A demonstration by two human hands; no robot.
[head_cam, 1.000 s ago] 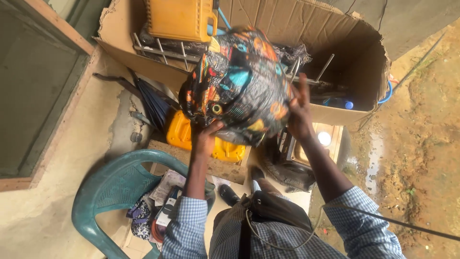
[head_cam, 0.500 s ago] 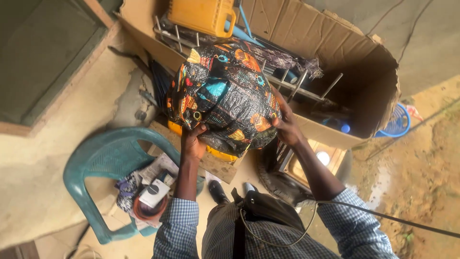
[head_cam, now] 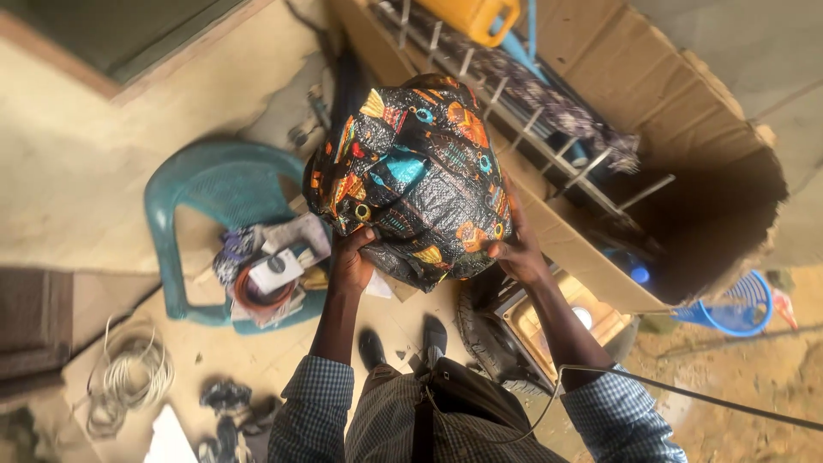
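Both arms reach forward and up from checked sleeves, forearms bare. The left hand (head_cam: 351,261) is cupped with the palm up and the fingers curled, gripping from below. The right hand (head_cam: 514,249) is turned inward, its fingers spread and pressed flat from the side. The two hands sit at about the same height, well apart, wrists slightly bent.

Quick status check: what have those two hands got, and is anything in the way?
Left hand and right hand grip patterned bag from below. Bag held up. Cardboard box close behind.
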